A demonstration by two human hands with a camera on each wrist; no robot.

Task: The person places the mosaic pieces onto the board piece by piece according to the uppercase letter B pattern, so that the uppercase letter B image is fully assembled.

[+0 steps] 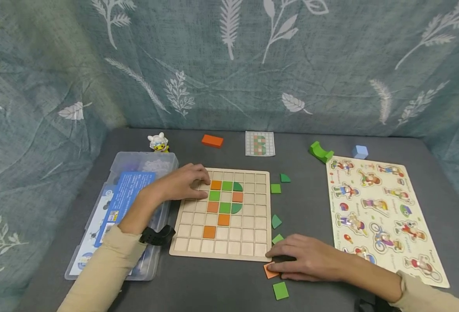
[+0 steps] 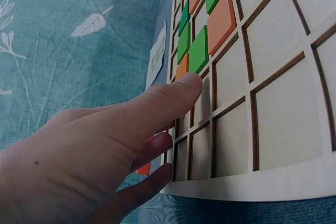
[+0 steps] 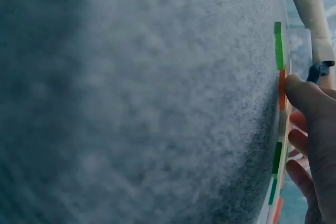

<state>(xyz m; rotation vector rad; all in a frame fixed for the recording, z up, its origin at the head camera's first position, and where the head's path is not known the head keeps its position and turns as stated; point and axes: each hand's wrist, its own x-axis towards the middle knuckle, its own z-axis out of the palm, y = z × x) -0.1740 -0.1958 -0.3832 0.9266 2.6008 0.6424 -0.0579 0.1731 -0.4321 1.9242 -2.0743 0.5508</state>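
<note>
A wooden grid board (image 1: 194, 248) lies in the middle, with orange, salmon and green square tiles and dark green quarter-circle tiles in its cells. My left hand (image 1: 184, 182) hovers at the board's upper left, thumb and fingers apart with nothing between them. In the left wrist view its thumb (image 2: 190, 81) is beside an orange tile and a green tile (image 2: 199, 51). My right hand (image 1: 311, 258) is at the lower right corner of the board. Its thumb touches a loose orange tile (image 1: 270, 271); the other fingers reach the board's corner. Below lies a green tile (image 1: 280, 290).
More loose green pieces (image 1: 276, 221) line the board's right side. A pattern card (image 1: 268, 149), an orange block (image 1: 212, 141) and a figurine (image 1: 159, 142) are behind. A plastic case (image 1: 147, 271) stands left; a picture puzzle board (image 1: 393, 173), green arch (image 1: 321, 152) and blue block (image 1: 360, 151) lie right.
</note>
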